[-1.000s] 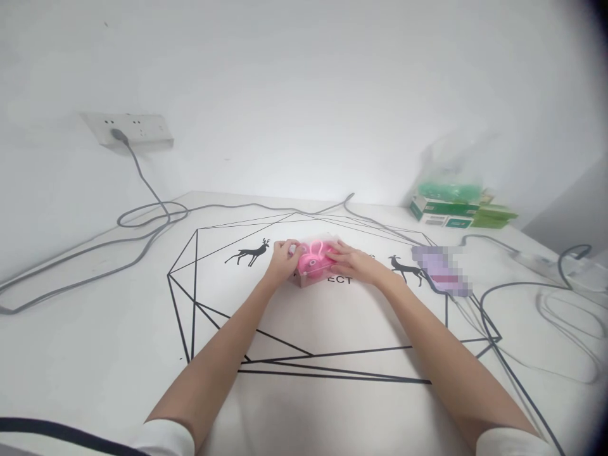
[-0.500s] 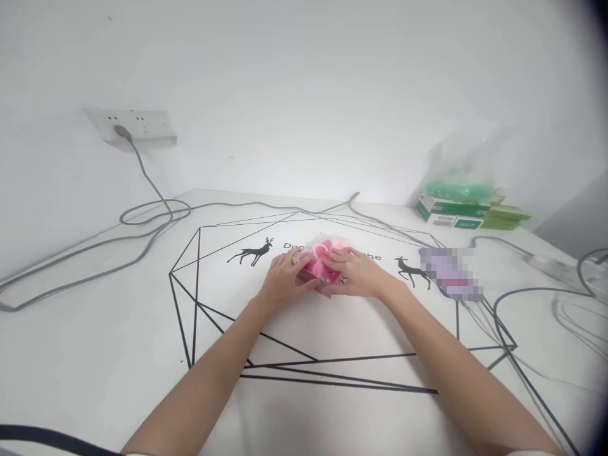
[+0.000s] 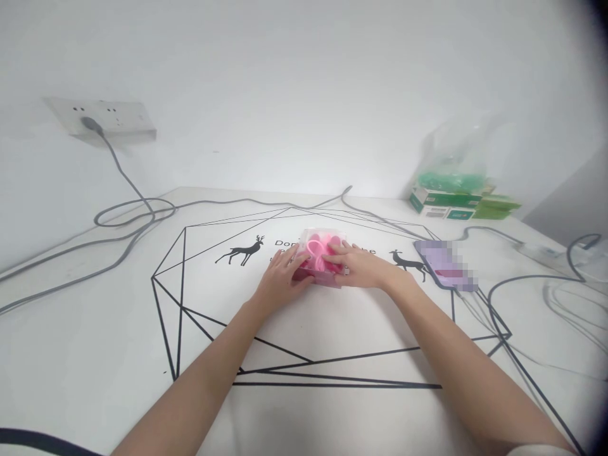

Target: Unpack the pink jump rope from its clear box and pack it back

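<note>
A small clear box (image 3: 325, 277) sits at the middle of the white table, with pink items (image 3: 315, 248) inside, one of them ring-shaped. My left hand (image 3: 281, 278) holds the box's left side, its fingers curved over the near left corner. From the right, my right hand (image 3: 357, 265) grips the box, its fingertips reaching over the pink items. Both hands partly cover the box, and its underside is hidden.
A purple phone-like object (image 3: 444, 265) lies to the right, partly pixelated. Green-and-white boxes (image 3: 444, 204) under a clear plastic bag (image 3: 453, 158) stand back right. Grey cables (image 3: 228, 202) cross the table's back and sides. A socket panel (image 3: 114, 119) is on the wall.
The view has shifted slightly. My right hand's fingers have drawn back toward the box's right side, and more of the box and its pink items shows between my hands.
</note>
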{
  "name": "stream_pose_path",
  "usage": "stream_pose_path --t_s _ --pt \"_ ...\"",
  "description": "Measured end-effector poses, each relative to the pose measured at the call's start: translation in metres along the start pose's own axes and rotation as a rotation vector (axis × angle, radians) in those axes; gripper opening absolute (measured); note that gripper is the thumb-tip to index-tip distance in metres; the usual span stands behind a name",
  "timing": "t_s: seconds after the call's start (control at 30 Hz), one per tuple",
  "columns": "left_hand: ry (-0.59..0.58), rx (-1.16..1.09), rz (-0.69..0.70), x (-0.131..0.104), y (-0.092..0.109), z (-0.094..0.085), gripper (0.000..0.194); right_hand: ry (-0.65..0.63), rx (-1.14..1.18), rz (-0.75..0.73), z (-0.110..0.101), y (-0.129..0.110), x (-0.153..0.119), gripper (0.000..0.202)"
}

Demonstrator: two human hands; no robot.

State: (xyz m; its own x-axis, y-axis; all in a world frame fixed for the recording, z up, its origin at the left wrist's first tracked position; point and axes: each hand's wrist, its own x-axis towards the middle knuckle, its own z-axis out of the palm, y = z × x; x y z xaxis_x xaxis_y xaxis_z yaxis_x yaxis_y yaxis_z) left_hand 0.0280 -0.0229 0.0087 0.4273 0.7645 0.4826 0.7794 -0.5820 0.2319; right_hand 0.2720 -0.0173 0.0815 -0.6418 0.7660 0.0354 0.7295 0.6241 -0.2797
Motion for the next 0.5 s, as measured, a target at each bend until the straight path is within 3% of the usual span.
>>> stream_pose_path --t_s 0.13,0.27,0.5 --pt "0.028 -0.002 -0.02 0.0 0.003 0.003 0.047 0.076 0.027 0.058 0.011 -0.005 0.003 0.059" --pt "0.057 -0.012 -0.036 0.0 0.003 0.005 0.049 0.071 0.051 0.086 0.016 -0.003 0.005 0.069" --pt "0.096 -0.054 -0.038 0.001 0.004 0.009 0.05 -0.033 -0.007 0.063 0.003 0.006 0.0 0.047"
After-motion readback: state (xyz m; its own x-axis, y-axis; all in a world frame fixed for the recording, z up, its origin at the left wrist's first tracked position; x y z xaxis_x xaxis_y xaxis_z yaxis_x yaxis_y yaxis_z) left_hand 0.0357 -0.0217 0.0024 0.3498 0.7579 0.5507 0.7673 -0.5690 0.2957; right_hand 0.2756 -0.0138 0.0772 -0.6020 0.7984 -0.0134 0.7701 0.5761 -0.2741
